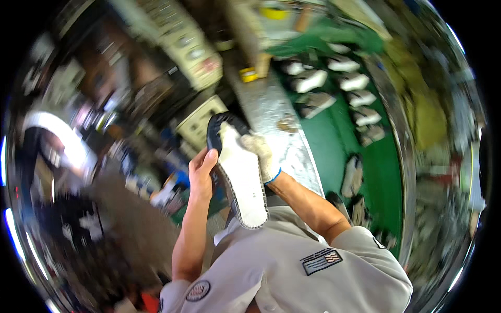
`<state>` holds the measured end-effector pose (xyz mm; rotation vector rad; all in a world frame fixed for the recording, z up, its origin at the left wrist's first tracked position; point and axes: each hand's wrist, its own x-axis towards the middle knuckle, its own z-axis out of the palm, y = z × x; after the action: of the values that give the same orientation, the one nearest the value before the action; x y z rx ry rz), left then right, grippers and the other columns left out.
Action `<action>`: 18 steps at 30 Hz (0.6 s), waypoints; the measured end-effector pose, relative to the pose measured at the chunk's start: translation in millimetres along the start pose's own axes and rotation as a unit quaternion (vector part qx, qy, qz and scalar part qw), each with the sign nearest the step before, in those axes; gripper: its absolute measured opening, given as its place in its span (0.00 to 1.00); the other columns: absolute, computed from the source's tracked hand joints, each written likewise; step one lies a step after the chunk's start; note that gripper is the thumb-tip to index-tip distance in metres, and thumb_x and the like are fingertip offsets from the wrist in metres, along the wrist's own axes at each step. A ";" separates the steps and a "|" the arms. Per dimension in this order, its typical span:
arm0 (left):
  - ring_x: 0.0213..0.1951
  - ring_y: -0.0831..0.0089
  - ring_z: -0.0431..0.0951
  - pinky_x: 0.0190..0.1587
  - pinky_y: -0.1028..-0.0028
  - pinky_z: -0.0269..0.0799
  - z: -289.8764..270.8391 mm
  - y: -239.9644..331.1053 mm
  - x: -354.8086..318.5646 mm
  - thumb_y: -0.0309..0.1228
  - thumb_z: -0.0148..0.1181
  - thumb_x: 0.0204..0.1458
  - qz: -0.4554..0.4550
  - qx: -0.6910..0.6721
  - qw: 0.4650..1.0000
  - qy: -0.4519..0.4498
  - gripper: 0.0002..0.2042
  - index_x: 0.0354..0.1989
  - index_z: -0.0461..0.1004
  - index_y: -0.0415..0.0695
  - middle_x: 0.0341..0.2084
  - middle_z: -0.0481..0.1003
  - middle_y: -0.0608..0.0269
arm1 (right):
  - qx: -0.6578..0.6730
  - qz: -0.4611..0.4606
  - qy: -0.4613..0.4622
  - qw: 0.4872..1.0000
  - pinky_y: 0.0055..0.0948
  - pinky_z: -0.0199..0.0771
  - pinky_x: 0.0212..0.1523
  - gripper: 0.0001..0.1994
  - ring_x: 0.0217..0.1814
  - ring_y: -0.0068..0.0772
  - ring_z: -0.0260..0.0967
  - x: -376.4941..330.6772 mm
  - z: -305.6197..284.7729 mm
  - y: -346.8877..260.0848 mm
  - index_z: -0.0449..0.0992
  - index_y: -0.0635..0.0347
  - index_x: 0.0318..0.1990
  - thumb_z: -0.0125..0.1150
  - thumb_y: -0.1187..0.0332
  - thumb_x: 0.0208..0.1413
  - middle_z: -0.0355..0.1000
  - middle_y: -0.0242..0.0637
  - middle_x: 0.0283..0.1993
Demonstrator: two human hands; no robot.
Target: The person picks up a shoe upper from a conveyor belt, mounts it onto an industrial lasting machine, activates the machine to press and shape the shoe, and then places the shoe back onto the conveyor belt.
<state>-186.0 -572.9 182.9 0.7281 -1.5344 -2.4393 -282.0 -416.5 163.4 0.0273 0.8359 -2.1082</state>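
I hold a shoe [241, 175] sole-up in front of my chest; its white sole has a stitched grey rim and a dark upper shows at the far end. My left hand [202, 175], bare, grips the shoe's left side. On the shoe's right side near the toe end, my right hand [263, 154] presses in a white work glove with a blue cuff. The picture is blurred by motion.
A green conveyor belt [334, 141] at the right carries several pale shoes [355, 82] in rows. A worn grey bench strip [271, 112] runs beside it. Cluttered machines and boxes [195, 57] stand at the upper left. A person in white [62, 141] sits far left.
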 end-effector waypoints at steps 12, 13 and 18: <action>0.45 0.71 0.81 0.46 0.73 0.76 112.1 -185.1 75.5 0.35 0.63 0.61 -0.155 0.382 0.892 -0.184 0.21 0.57 0.73 0.31 0.44 0.81 0.55 | -0.614 0.249 0.407 0.628 0.44 0.72 0.57 0.44 0.59 0.56 0.73 -97.5 -372.5 -191.2 0.80 0.64 0.52 0.53 0.26 0.50 0.76 0.53 0.56; 0.43 0.72 0.81 0.45 0.74 0.76 103.6 -190.8 75.0 0.34 0.63 0.61 -0.164 0.385 0.891 -0.176 0.20 0.56 0.73 0.31 0.42 0.81 0.56 | -0.612 0.248 0.426 0.618 0.43 0.72 0.58 0.44 0.61 0.53 0.72 -102.0 -403.7 -202.6 0.80 0.67 0.51 0.56 0.27 0.49 0.75 0.54 0.57; 0.37 0.72 0.82 0.38 0.75 0.79 52.0 -187.7 51.6 0.33 0.64 0.60 -0.198 0.387 0.900 -0.039 0.17 0.51 0.76 0.32 0.39 0.82 0.55 | -0.438 0.081 0.778 0.443 0.45 0.76 0.56 0.48 0.57 0.56 0.73 -108.2 -561.7 -242.8 0.63 0.66 0.58 0.73 0.37 0.39 0.69 0.56 0.58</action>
<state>-234.9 -465.8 19.4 1.1652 -2.6558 -2.0387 -535.8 82.8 -105.9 1.5749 2.6544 -0.5787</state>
